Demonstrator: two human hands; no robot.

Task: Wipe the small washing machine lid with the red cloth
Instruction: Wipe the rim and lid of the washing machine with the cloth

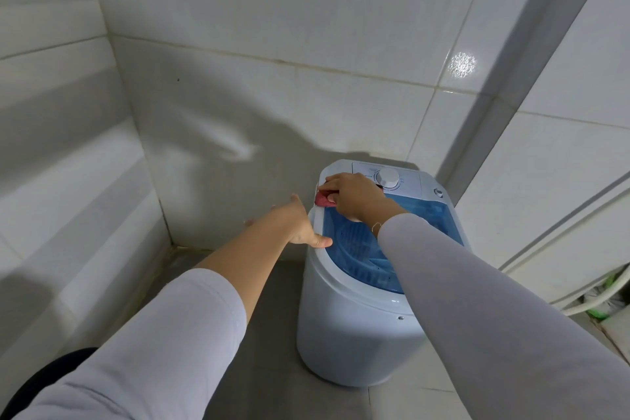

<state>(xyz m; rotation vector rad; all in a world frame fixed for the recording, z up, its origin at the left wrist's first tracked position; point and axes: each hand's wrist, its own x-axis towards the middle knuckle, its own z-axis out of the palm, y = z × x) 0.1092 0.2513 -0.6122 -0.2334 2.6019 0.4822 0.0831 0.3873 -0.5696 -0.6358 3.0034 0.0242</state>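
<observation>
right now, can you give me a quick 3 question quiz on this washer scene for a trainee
1. Which hand holds the red cloth?
2. True or false: the left hand lies flat on top of the white dial.
3. The cloth is at which part of the blue lid: A near right edge, B far left corner, C centre?

Key
1. The right hand, fingers curled round it.
2. False; it rests on the washing machine rim at the left, thumb on the edge.
3. B
</observation>
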